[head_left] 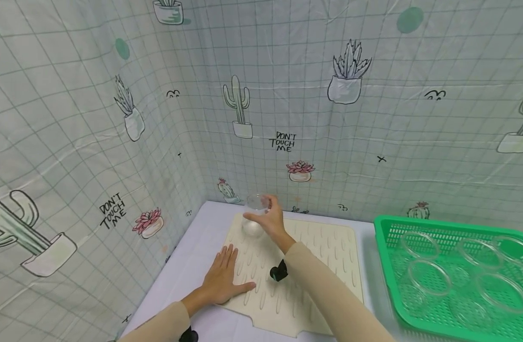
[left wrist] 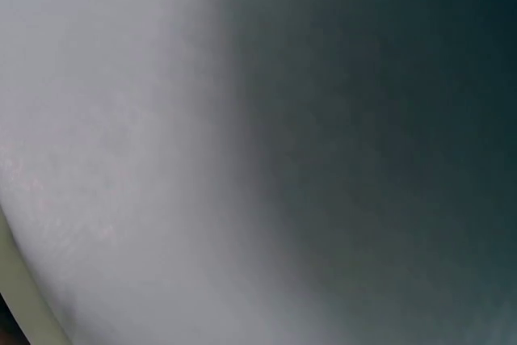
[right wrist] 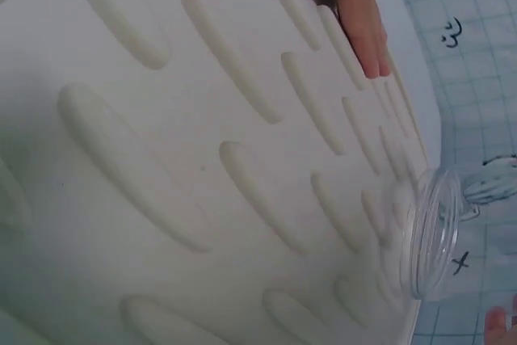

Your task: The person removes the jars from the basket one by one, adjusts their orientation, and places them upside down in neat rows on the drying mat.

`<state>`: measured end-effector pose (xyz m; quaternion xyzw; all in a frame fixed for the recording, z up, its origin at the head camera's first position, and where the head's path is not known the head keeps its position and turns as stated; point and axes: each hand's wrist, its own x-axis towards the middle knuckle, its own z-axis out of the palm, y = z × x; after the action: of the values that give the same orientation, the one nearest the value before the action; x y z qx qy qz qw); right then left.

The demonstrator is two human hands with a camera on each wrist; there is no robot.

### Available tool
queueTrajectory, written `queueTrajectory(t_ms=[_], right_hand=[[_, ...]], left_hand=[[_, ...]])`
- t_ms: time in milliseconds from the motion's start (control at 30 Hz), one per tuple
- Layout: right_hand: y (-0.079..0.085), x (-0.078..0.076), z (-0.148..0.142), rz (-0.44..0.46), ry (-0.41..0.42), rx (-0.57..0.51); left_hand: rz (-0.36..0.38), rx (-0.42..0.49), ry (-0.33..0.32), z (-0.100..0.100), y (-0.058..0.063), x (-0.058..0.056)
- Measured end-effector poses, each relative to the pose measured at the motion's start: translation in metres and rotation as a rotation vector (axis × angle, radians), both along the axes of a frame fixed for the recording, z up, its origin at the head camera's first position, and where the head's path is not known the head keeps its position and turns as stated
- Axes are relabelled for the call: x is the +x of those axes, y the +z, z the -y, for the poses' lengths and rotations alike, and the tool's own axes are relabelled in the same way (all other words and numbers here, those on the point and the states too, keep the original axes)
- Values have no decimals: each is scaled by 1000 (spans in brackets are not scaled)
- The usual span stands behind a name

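Observation:
My right hand (head_left: 270, 218) holds a clear jar (head_left: 255, 203) between thumb and fingers, over the back left part of a cream ridged mat (head_left: 304, 304). In the right wrist view the see-through jar (right wrist: 436, 236) has its ringed rim toward the mat; whether it touches is hard to tell. A fingertip of the right hand (right wrist: 497, 327) shows at that view's lower right edge. My left hand (head_left: 222, 280) rests flat on the mat's left edge, fingers straight and thumb spread. The left wrist view shows only a blurred pale surface and a dark area.
A green plastic basket (head_left: 383, 266) stands on the right and contains several clear jars (head_left: 430, 280). Behind and to the left hangs a white grid-patterned cloth (head_left: 261, 109) with printed cacti. A white cover (head_left: 184, 259) lies under the mat.

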<state>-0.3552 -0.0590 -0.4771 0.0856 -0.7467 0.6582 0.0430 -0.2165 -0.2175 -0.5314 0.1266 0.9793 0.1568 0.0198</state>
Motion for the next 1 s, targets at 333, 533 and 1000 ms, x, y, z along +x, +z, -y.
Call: queueTrajectory(t_ms=[333,533,1000], right_hand=[[-3,4,3,5,11,144],[1,7,2,27,43,194],[48,0,-19,-10,123,120]], left_hand=[[-20,17,-11,-3,-6,0],[15,18,-15,-5,-3,2],[45,-5,20,-3,5,0]])
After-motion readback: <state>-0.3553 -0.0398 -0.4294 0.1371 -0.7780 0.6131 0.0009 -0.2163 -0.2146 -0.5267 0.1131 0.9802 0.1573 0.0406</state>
